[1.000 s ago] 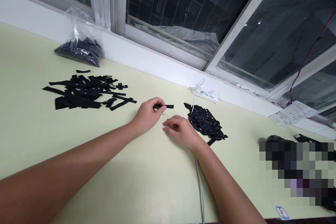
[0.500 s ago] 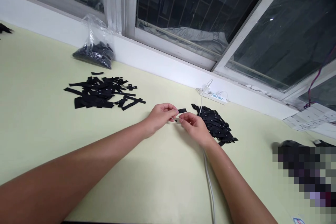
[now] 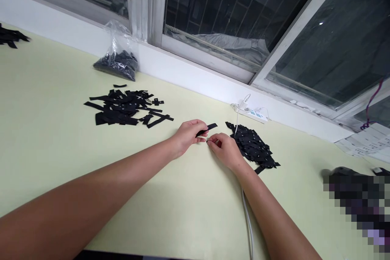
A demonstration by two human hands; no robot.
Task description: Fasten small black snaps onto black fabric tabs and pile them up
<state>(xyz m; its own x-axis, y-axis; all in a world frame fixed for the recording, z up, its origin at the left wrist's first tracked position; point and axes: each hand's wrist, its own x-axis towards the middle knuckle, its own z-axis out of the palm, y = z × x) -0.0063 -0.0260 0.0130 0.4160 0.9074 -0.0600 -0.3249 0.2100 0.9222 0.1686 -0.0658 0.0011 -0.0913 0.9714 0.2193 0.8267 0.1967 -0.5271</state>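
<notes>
My left hand (image 3: 190, 136) is closed on a short black fabric strip (image 3: 212, 126), whose end sticks out past the fingers to the right. Just right of it, my right hand (image 3: 224, 148) pinches a small dark piece (image 3: 208, 141) between thumb and forefinger, mostly hidden and too small to name. The fingertips of both hands are close together but apart, above the pale table. Beside my right hand lies a pile of black strips (image 3: 254, 146) bearing small light marks. A looser pile of black strips (image 3: 122, 107) spreads out to the left.
A clear plastic bag (image 3: 117, 63) with black pieces leans near the window ledge. A white power strip (image 3: 251, 113) lies by the wall, and a pale cable (image 3: 248, 219) runs under my right forearm. More black strips (image 3: 12, 36) lie at the far left.
The black strip in my left hand has turned and now tilts up to the right. A pale piece with a dark dot, seen between my hands before, no longer shows. The view has shifted slightly left.
</notes>
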